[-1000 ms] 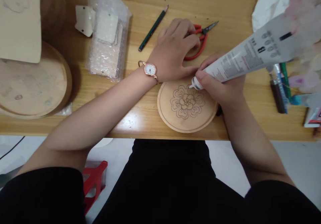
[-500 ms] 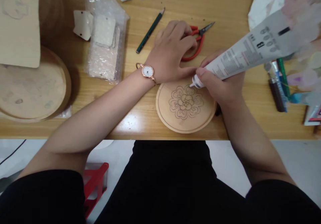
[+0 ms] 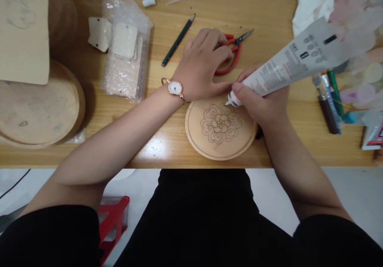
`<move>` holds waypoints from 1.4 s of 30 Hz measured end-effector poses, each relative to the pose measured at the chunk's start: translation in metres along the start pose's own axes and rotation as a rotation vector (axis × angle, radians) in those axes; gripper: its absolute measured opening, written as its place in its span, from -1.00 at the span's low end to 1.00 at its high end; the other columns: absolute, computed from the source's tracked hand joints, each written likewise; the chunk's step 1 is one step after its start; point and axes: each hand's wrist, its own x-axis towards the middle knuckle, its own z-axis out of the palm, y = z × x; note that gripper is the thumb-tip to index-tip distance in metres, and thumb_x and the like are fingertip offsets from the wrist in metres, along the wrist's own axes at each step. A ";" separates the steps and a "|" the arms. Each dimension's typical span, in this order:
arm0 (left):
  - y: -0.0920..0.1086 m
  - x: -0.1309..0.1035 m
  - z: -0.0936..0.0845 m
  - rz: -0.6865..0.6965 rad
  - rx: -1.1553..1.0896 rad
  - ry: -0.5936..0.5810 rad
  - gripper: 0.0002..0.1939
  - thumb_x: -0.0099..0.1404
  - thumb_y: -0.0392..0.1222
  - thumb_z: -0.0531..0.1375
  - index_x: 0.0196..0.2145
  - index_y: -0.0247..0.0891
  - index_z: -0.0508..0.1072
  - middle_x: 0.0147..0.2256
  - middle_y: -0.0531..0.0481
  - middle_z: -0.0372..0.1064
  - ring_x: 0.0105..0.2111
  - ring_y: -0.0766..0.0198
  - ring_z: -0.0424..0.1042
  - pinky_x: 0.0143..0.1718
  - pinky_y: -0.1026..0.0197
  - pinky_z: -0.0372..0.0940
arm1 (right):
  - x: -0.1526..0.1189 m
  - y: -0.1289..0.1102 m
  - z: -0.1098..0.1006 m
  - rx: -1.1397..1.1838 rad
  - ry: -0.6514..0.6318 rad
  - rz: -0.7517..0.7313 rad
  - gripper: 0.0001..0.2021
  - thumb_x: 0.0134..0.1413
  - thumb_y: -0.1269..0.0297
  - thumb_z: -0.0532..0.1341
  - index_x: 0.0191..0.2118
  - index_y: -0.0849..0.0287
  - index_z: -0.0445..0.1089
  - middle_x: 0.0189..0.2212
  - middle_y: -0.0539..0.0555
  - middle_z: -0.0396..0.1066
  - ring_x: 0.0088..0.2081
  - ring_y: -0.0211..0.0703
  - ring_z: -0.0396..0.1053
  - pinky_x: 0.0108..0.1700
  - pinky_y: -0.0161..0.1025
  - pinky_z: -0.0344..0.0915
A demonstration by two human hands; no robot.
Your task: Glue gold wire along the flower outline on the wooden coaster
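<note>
A round wooden disc (image 3: 206,149) with a flower drawn in dark lines lies at the table's front edge. My right hand (image 3: 263,101) is closed around a white glue tube (image 3: 284,65), held slantwise with its nozzle down. The nozzle tip is at the flower's upper petal; whether it touches the wood I cannot tell. Beyond the disc my left hand (image 3: 206,61) rests on the table, holding nothing, fingers loosely bent and thumb stretched towards the tube's neck. Its fingertips are close to red-handled pliers (image 3: 235,49), partly hidden behind them.
A green pencil (image 3: 178,41) and a small white cap (image 3: 149,0) lie beyond my left arm. Further left are a bubble-wrap packet (image 3: 124,77) and a round wooden tray (image 3: 79,111). Brushes (image 3: 327,111), crumpled tissue (image 3: 311,5) and paint tubes (image 3: 372,137) crowd the right.
The whole view has shifted slightly. Both hands and the glue tube keep nearly the same place over the disc, with the nozzle still at the upper petal.
</note>
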 end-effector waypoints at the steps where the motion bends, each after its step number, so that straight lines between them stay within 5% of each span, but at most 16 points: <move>1: 0.000 0.000 0.001 0.002 0.002 0.005 -0.41 0.18 0.35 0.11 -0.09 -0.19 0.44 0.06 -0.23 0.26 0.09 -0.14 0.19 0.05 -0.17 0.08 | 0.000 0.000 0.000 0.011 0.006 0.003 -0.79 -0.02 0.09 0.35 -0.48 0.04 0.36 -0.56 -0.03 0.37 -0.50 -0.21 0.32 -0.43 -0.17 0.34; 16: 0.002 0.000 0.000 -0.019 0.002 0.004 -0.41 0.16 0.35 0.12 -0.11 -0.18 0.44 0.06 -0.24 0.26 0.09 -0.14 0.20 0.06 -0.18 0.09 | 0.000 0.000 0.001 0.027 0.057 0.052 -0.90 -0.16 0.31 0.32 -0.53 0.04 0.37 -0.57 -0.06 0.37 -0.53 -0.23 0.29 -0.44 -0.17 0.32; 42: 0.007 -0.001 -0.003 -0.037 0.049 0.017 -0.46 0.16 0.29 0.19 -0.10 -0.20 0.45 0.04 -0.20 0.29 0.09 -0.06 0.23 0.10 -0.07 0.11 | -0.003 -0.001 -0.003 0.000 -0.001 0.085 -0.73 -0.06 0.03 0.35 -0.49 0.04 0.31 -0.53 0.00 0.37 -0.49 -0.17 0.33 -0.39 -0.11 0.38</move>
